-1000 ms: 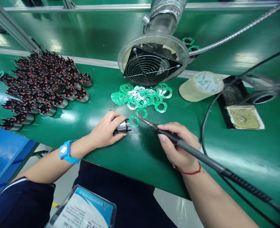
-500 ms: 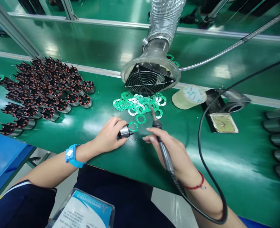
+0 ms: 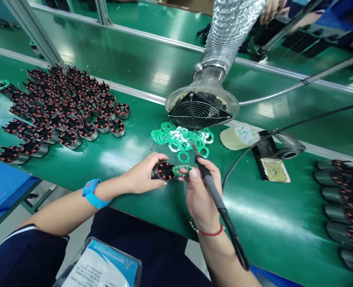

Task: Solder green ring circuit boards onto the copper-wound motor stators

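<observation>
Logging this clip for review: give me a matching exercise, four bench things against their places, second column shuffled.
1 wound stator
2 soldering iron
3 tape roll
4 heap of green rings

a in front of the fan grille
b in the right hand
c beside the iron stand
d in the left hand

Pairs: 1-d, 2-b, 3-c, 4-a

Copper-wound stators (image 3: 65,111) lie heaped far left on the green bench (image 3: 269,223). A grilled fume duct (image 3: 202,107) stands mid-bench, loose green rings (image 3: 167,135) on its near side. To the right lie a tape roll (image 3: 239,136) and an iron stand (image 3: 273,157); more stators (image 3: 344,207) line the right edge.
</observation>
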`<state>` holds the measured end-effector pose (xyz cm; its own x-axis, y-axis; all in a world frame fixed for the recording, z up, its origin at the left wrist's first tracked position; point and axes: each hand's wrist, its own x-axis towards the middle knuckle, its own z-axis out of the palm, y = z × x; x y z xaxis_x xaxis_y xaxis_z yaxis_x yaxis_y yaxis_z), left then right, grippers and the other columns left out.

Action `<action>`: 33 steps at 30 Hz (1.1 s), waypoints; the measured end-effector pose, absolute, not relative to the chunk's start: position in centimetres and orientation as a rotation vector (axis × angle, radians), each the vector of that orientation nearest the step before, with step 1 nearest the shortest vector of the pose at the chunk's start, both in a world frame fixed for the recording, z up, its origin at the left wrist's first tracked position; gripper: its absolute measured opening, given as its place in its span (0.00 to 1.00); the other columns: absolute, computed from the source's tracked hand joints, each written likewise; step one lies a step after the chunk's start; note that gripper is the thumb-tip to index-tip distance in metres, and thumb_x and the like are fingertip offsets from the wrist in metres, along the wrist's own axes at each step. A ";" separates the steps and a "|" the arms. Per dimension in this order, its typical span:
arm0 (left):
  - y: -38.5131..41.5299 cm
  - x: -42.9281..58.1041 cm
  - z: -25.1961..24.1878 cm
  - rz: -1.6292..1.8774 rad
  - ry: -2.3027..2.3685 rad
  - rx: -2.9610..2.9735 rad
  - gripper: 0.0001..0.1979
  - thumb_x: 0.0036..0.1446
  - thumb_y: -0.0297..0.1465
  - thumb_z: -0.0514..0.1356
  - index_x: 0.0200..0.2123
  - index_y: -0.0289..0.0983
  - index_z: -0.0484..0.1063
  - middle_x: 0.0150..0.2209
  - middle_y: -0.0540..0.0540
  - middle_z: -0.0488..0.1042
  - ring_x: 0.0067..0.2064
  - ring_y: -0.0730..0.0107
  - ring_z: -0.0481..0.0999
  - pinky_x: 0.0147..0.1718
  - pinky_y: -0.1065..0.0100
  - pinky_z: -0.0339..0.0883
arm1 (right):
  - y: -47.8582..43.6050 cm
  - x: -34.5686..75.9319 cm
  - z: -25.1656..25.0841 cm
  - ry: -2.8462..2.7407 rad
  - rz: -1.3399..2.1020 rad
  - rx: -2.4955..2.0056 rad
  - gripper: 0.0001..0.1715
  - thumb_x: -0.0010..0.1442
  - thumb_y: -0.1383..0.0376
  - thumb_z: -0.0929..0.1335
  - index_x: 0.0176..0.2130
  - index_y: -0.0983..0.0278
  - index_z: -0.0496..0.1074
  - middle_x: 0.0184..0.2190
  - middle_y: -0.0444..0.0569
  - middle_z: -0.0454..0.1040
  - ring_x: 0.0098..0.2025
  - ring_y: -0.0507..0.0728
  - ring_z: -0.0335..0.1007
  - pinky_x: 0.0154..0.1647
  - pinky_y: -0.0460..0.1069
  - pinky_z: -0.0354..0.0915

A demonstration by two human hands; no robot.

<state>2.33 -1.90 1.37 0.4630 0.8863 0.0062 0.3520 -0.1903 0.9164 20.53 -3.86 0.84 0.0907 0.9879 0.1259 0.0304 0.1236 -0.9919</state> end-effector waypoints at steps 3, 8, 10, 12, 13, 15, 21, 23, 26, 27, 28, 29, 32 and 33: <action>-1.7 2.4 1.1 0.600 1.132 2.021 0.20 0.53 0.29 0.64 0.48 0.38 0.62 0.47 0.41 0.71 0.52 0.53 0.68 0.53 0.49 0.60 | -3.7 20.5 0.4 -1.351 1.100 -1.121 0.19 0.65 0.59 0.65 0.54 0.57 0.60 0.29 0.43 0.76 0.28 0.54 0.75 0.25 0.48 0.68; -1.4 1.6 1.7 0.437 1.147 2.059 0.20 0.53 0.29 0.62 0.49 0.37 0.62 0.49 0.40 0.69 0.52 0.52 0.65 0.52 0.52 0.59 | -4.6 20.8 0.4 -1.708 0.797 -1.179 0.29 0.59 0.62 0.70 0.57 0.57 0.58 0.47 0.52 0.76 0.48 0.59 0.75 0.45 0.56 0.72; -1.2 1.0 2.3 0.445 1.049 2.011 0.21 0.52 0.27 0.60 0.50 0.38 0.61 0.50 0.41 0.68 0.53 0.55 0.65 0.54 0.54 0.59 | -5.2 21.1 0.6 -1.796 0.828 -1.250 0.31 0.59 0.60 0.70 0.58 0.57 0.56 0.53 0.56 0.72 0.54 0.61 0.72 0.51 0.59 0.71; -1.1 0.6 2.7 0.479 0.970 1.959 0.17 0.54 0.28 0.59 0.48 0.39 0.63 0.49 0.43 0.69 0.53 0.58 0.66 0.55 0.54 0.58 | -5.7 21.6 0.9 -1.873 0.938 -1.375 0.31 0.60 0.57 0.70 0.58 0.57 0.57 0.54 0.57 0.72 0.53 0.62 0.73 0.50 0.60 0.72; -1.0 0.5 2.8 0.497 0.954 1.936 0.13 0.57 0.30 0.58 0.46 0.39 0.64 0.48 0.44 0.70 0.52 0.59 0.67 0.56 0.55 0.58 | -5.8 21.9 1.0 -1.903 0.977 -1.442 0.30 0.60 0.55 0.69 0.58 0.57 0.57 0.52 0.57 0.73 0.51 0.63 0.75 0.48 0.60 0.72; -0.9 0.5 2.8 0.522 0.973 1.903 0.06 0.61 0.33 0.55 0.39 0.38 0.67 0.43 0.45 0.71 0.47 0.62 0.70 0.53 0.57 0.60 | -5.8 22.4 1.1 -1.923 1.013 -1.552 0.30 0.60 0.52 0.69 0.56 0.58 0.59 0.48 0.56 0.75 0.45 0.62 0.77 0.44 0.59 0.73; -1.1 1.6 1.4 0.550 1.134 1.874 0.16 0.55 0.21 0.51 0.46 0.35 0.67 0.43 0.42 0.74 0.45 0.62 0.73 0.47 0.60 0.67 | -4.3 23.5 1.4 -1.864 0.822 -1.563 0.34 0.57 0.50 0.70 0.57 0.58 0.59 0.43 0.53 0.74 0.35 0.57 0.72 0.37 0.55 0.72; -1.3 1.9 0.9 0.573 1.082 1.976 0.27 0.50 0.19 0.53 0.55 0.34 0.63 0.54 0.38 0.70 0.56 0.57 0.68 0.55 0.55 0.63 | -3.7 23.2 1.8 -1.928 0.679 -1.541 0.32 0.58 0.53 0.69 0.57 0.58 0.59 0.45 0.54 0.74 0.41 0.60 0.72 0.42 0.58 0.71; -1.3 2.3 0.6 0.562 1.029 2.054 0.29 0.53 0.21 0.55 0.60 0.36 0.59 0.59 0.38 0.67 0.59 0.53 0.64 0.59 0.50 0.58 | -3.2 22.2 2.3 -2.102 0.419 -1.444 0.26 0.61 0.58 0.67 0.57 0.60 0.62 0.45 0.55 0.74 0.45 0.63 0.70 0.46 0.61 0.69; -1.3 2.4 0.6 0.565 1.048 2.050 0.26 0.56 0.23 0.56 0.59 0.37 0.61 0.58 0.39 0.69 0.58 0.53 0.65 0.58 0.50 0.59 | -3.1 21.8 2.4 -2.159 0.337 -1.401 0.25 0.62 0.60 0.66 0.57 0.60 0.62 0.44 0.55 0.74 0.44 0.64 0.70 0.46 0.61 0.68; -1.2 2.5 0.6 0.572 1.080 2.044 0.22 0.59 0.25 0.56 0.57 0.37 0.63 0.56 0.39 0.71 0.56 0.53 0.66 0.57 0.50 0.60 | -3.1 21.4 2.3 -2.203 0.270 -1.360 0.24 0.63 0.61 0.65 0.57 0.61 0.63 0.42 0.54 0.74 0.42 0.63 0.69 0.45 0.61 0.68; -1.2 2.5 0.6 0.577 1.116 2.041 0.19 0.60 0.27 0.57 0.55 0.37 0.65 0.54 0.39 0.72 0.55 0.53 0.67 0.56 0.50 0.61 | -3.1 21.1 2.1 -2.226 0.226 -1.329 0.23 0.63 0.62 0.65 0.57 0.61 0.63 0.41 0.54 0.74 0.41 0.63 0.69 0.43 0.61 0.69; -1.1 2.5 0.7 0.571 1.174 2.053 0.17 0.60 0.30 0.59 0.52 0.36 0.67 0.51 0.39 0.73 0.53 0.53 0.68 0.54 0.51 0.62 | -3.2 20.6 1.2 -2.153 0.244 -1.300 0.23 0.63 0.61 0.66 0.57 0.60 0.63 0.42 0.53 0.75 0.41 0.62 0.70 0.43 0.59 0.69; -1.1 2.5 0.7 0.574 1.176 2.055 0.17 0.59 0.30 0.59 0.52 0.36 0.67 0.51 0.39 0.73 0.53 0.54 0.68 0.54 0.51 0.62 | -3.3 20.6 0.9 -2.090 0.281 -1.313 0.24 0.63 0.60 0.67 0.57 0.60 0.62 0.43 0.54 0.75 0.42 0.62 0.71 0.43 0.59 0.70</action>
<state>2.51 -1.09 0.71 0.4917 0.8700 0.0368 0.5646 -0.3507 0.7472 20.59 -3.31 0.85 -0.2908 0.8658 0.4072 0.7275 0.4765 -0.4937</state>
